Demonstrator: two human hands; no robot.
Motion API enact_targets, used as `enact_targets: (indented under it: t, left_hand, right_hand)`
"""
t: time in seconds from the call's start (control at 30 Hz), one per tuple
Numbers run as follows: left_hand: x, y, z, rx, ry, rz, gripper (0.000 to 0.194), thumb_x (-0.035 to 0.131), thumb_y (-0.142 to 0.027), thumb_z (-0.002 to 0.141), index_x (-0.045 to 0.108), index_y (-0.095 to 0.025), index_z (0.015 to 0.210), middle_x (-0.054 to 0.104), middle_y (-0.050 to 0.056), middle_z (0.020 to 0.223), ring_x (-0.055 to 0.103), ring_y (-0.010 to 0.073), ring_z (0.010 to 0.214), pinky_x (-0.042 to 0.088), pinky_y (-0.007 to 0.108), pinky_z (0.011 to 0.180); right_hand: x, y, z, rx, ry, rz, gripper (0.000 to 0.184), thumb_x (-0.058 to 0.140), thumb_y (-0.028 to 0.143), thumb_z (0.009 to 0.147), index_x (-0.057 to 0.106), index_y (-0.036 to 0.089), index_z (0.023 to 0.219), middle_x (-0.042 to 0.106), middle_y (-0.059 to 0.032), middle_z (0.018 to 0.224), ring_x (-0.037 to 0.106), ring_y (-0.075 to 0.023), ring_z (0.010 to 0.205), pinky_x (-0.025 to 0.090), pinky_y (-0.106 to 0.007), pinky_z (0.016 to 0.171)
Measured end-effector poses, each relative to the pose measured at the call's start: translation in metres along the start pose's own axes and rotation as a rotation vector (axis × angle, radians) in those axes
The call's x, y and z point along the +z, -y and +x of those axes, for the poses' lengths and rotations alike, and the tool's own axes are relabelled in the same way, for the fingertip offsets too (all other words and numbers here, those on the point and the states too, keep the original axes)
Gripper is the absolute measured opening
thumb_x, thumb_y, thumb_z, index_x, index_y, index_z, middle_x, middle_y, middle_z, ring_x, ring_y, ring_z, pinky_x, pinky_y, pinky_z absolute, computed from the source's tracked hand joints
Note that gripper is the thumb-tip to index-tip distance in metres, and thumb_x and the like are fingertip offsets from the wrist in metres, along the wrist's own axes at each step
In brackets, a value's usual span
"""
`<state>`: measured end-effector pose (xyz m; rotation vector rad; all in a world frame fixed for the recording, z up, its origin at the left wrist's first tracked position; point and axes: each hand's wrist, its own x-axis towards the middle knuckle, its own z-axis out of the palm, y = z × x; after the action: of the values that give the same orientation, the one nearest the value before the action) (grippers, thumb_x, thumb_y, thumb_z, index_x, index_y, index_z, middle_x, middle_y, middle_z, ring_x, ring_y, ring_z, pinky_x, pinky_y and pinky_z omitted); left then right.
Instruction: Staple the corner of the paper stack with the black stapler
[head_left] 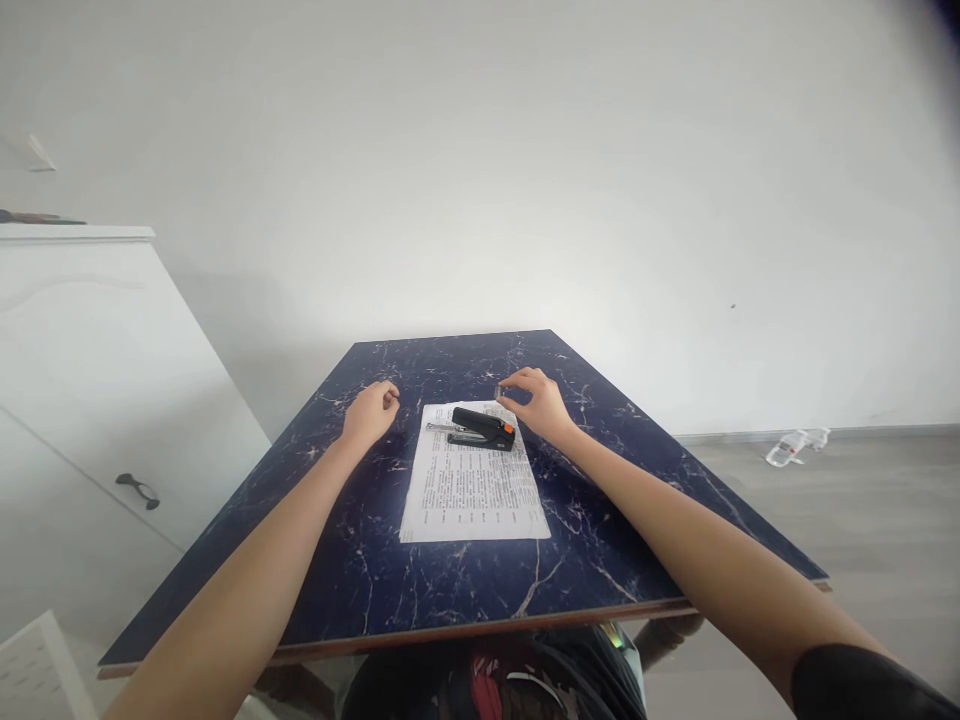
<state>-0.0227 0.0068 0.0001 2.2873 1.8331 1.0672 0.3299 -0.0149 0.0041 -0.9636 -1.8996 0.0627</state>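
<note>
The stapler (pixel 484 430) lies atop papers (pixel 469 505) on the desk (pixel 360 580), beside the right hand (pixel 541 403), pinching a small piece (pixel 498 393) (hard to identify); the left hand (pixel 370 410) curls loosely, contents hidden.

From the near side, the head camera looks forward-down across the table (pixel 352 585).

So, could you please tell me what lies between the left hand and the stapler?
In the head view, going from the left hand: a bare strip of table, then a narrow margin of the paper under the stapler.
</note>
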Motion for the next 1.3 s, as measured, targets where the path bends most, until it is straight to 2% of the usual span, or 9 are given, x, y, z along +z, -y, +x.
enact_targets:
  t: [0.07,0.17,0.27,0.37,0.5,0.67,1.0,1.17,1.3]
  left_hand:
    - [0.005,0.020,0.001,0.016,0.049,0.195,0.030,0.052,-0.026,0.089,0.069,-0.017,0.113,0.067,0.014,0.118,0.063,0.0286,0.111,0.049,0.043,0.100]
    - [0.013,0.037,0.001,-0.002,0.204,0.320,0.050,0.045,-0.035,0.096,0.055,-0.018,0.142,0.047,0.015,0.153,0.042,0.0358,0.140,0.038,0.054,0.112]
    - [0.019,0.040,-0.001,-0.041,0.346,0.358,0.056,0.034,-0.039,0.101,0.042,-0.023,0.153,0.034,0.011,0.163,0.029,0.0370,0.149,0.030,0.064,0.113]
    - [0.017,0.034,0.000,-0.021,0.349,0.380,0.052,0.034,-0.037,0.101,0.049,-0.023,0.148,0.044,0.011,0.157,0.040,0.0344,0.144,0.037,0.059,0.110]
    - [0.009,0.027,0.002,0.046,0.283,0.421,0.036,0.042,-0.023,0.096,0.067,-0.022,0.122,0.068,0.011,0.128,0.061,0.0294,0.119,0.049,0.043,0.098]
    - [0.003,0.023,0.000,0.065,0.215,0.358,0.023,0.051,-0.016,0.090,0.070,-0.023,0.099,0.072,0.009,0.105,0.066,0.0263,0.100,0.050,0.034,0.083]
    - [0.005,0.006,-0.001,0.154,0.184,0.050,0.016,0.058,-0.020,0.088,0.073,-0.020,0.094,0.068,0.008,0.093,0.066,0.0207,0.082,0.050,0.031,0.079]
    - [0.005,-0.013,-0.003,0.229,0.134,-0.082,0.022,0.055,-0.025,0.093,0.074,-0.020,0.102,0.071,0.008,0.092,0.067,0.0216,0.082,0.050,0.035,0.083]
    - [0.004,-0.027,-0.007,0.233,0.173,-0.112,0.020,0.059,-0.031,0.092,0.076,-0.024,0.101,0.072,0.007,0.090,0.068,0.0230,0.086,0.050,0.036,0.086]
  right_hand:
    - [-0.001,-0.014,0.001,0.063,0.005,-0.035,0.019,0.072,0.034,0.085,0.075,0.023,0.100,0.071,-0.0069,0.100,0.062,-0.0256,0.098,0.050,-0.042,0.087]
    - [-0.003,-0.035,0.003,0.141,0.002,-0.086,0.020,0.072,0.036,0.080,0.074,0.021,0.093,0.071,-0.0067,0.097,0.063,-0.0245,0.092,0.050,-0.039,0.084]
    - [-0.005,-0.050,0.003,0.243,-0.007,-0.105,0.019,0.072,0.035,0.075,0.070,0.019,0.085,0.072,-0.0059,0.090,0.064,-0.0229,0.085,0.050,-0.036,0.078]
    - [-0.009,-0.060,0.003,0.310,0.009,-0.072,0.018,0.069,0.034,0.073,0.069,0.019,0.083,0.072,-0.0040,0.081,0.065,-0.0210,0.078,0.050,-0.032,0.074]
    - [-0.012,-0.069,0.002,0.331,0.034,-0.035,0.015,0.068,0.032,0.071,0.067,0.020,0.081,0.073,-0.0031,0.081,0.066,-0.0190,0.073,0.051,-0.030,0.072]
    - [-0.010,-0.079,0.000,0.368,0.042,-0.024,0.016,0.068,0.031,0.070,0.064,0.020,0.081,0.073,-0.0025,0.078,0.067,-0.0187,0.072,0.051,-0.030,0.073]
    - [-0.008,-0.085,-0.001,0.390,0.157,-0.143,0.014,0.068,0.033,0.073,0.065,0.020,0.069,0.071,-0.0024,0.072,0.065,-0.0184,0.070,0.049,-0.028,0.068]
    - [-0.009,-0.091,-0.001,0.415,0.171,-0.145,0.018,0.074,0.037,0.072,0.070,0.020,0.068,0.073,-0.0033,0.072,0.068,-0.0202,0.072,0.051,-0.031,0.074]
    - [-0.011,-0.093,-0.001,0.462,0.166,-0.199,0.016,0.076,0.034,0.071,0.074,0.019,0.071,0.074,-0.0043,0.072,0.069,-0.0210,0.073,0.052,-0.030,0.075]
